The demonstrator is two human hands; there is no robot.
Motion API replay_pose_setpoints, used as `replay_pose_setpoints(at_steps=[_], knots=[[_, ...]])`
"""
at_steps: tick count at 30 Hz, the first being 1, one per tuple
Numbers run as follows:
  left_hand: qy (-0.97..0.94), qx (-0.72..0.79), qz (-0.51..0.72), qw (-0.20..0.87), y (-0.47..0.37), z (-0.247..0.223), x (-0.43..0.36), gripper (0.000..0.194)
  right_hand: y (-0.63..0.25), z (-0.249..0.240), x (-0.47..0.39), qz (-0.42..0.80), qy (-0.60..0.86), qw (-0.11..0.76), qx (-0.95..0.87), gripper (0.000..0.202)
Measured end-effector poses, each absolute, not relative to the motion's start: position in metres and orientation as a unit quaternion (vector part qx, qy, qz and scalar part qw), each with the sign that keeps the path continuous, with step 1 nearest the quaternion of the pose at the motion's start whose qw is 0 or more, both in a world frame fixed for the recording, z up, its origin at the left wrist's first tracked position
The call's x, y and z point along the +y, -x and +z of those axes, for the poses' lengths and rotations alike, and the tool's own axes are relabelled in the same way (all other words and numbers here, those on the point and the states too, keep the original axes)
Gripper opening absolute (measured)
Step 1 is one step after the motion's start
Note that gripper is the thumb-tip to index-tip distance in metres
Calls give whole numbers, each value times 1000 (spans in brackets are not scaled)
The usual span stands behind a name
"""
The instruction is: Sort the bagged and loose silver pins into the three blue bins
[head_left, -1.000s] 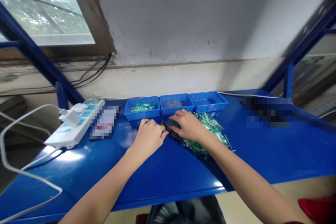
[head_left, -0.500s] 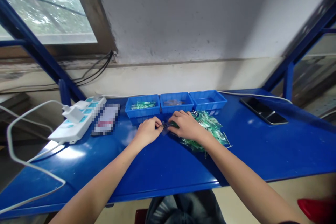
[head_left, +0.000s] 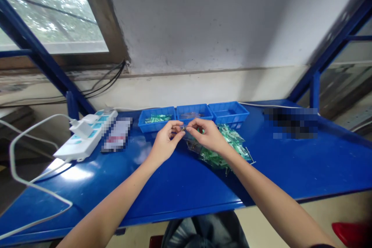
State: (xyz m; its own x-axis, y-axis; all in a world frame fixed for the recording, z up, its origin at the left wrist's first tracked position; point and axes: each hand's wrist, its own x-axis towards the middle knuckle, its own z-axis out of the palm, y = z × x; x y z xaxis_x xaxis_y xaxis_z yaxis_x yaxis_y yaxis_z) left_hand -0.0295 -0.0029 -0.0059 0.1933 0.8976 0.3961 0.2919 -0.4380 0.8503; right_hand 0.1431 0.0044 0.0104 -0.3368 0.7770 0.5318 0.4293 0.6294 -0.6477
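Note:
My left hand (head_left: 167,140) and my right hand (head_left: 207,135) meet above the blue table, just in front of the blue bins. Fingertips of both are pinched around a small shiny item (head_left: 183,128), too small to make out. Beside and partly under my right hand lies a pile of green and clear plastic packets (head_left: 232,143). Behind the hands, the left blue bin (head_left: 157,125) has green packets in it, and the middle blue bin (head_left: 194,107) holds a few clear and brownish ones. The right blue bin (head_left: 229,112) shows a bare bottom.
A white power strip (head_left: 84,139) with plugs and a white cable (head_left: 17,178) lies on the left of the blue table (head_left: 174,197). Next to it is a blurred flat object (head_left: 117,135). Another blurred dark object (head_left: 293,123) lies at the right. A wall stands behind.
My hands have come closer together and lifted slightly, with the left fingers now curled higher. The right fingers have drawn into a pinch. The view has shifted slightly.

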Motion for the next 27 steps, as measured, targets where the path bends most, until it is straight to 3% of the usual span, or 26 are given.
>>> replay_pose_setpoints(at_steps=[2,5,7,9,11,14,19,25,27], knots=[[-711,433,458,312,28,-9,-4,27,-151,22,5,122,413,507,-747,17],[-757,455,412,223,29,-15,-3,19,-171,43,14,-99,463,652,-593,17],[-794,456,375,147,29,-19,0,20,-183,51,26,-201,480,667,-533,18],[-825,453,327,86,27,-23,5,33,-188,48,39,-226,503,595,-585,21],[-847,459,264,47,26,-26,11,41,-185,36,48,-187,525,449,-698,22],[-848,493,192,25,25,-27,16,29,-171,14,47,-98,531,280,-794,24],[-832,524,178,29,28,-25,13,26,-151,-2,30,2,479,265,-837,30],[-841,503,196,32,29,-27,10,32,-150,-11,27,46,487,139,-861,44],[-850,490,192,31,30,-27,11,25,-150,-13,27,43,496,117,-859,43]])
